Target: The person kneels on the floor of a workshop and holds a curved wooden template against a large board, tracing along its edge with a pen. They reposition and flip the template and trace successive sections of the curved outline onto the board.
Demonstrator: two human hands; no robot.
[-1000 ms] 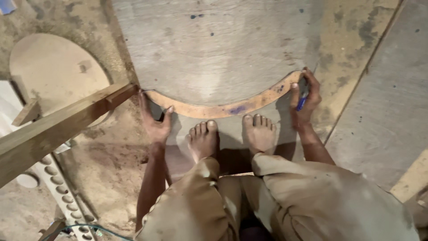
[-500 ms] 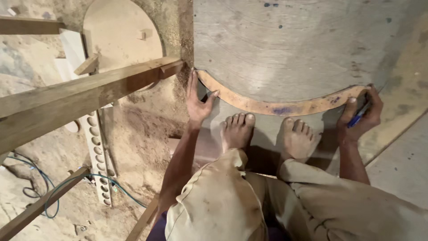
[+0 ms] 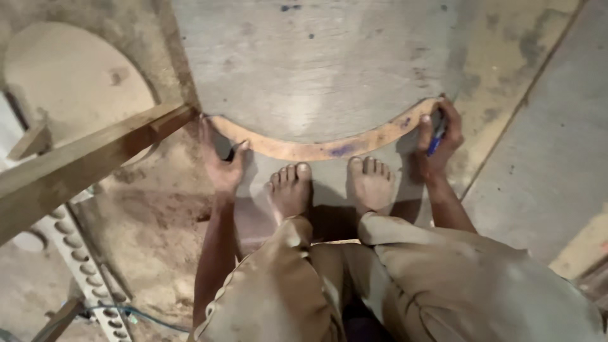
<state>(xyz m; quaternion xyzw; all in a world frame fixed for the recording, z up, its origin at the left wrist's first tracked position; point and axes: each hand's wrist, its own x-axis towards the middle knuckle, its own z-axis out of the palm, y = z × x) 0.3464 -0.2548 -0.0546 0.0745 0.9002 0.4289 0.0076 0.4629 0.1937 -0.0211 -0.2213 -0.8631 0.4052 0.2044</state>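
At the far left a long pale wooden beam [image 3: 82,171] slants across the dusty floor, its end close to my left hand [image 3: 223,161]. That hand is spread flat, fingers open, pressing down the left end of the thin curved brown wooden strip [image 3: 316,149] that lies bowed along the edge of the large grey plywood sheet [image 3: 316,63]. My bare feet [image 3: 329,183] sit just behind the middle of the strip. My right hand [image 3: 437,142] is closed around a blue marker pen [image 3: 436,140] at the strip's right end, the tip apparently at the wood, though blur hides the contact. I judge this the tracing step: the arc held as a template, the line to be drawn. The next stroke calls for steady pressure from both hands so the strip does not shift. The strip looks worn, with a bluish smudge near its middle
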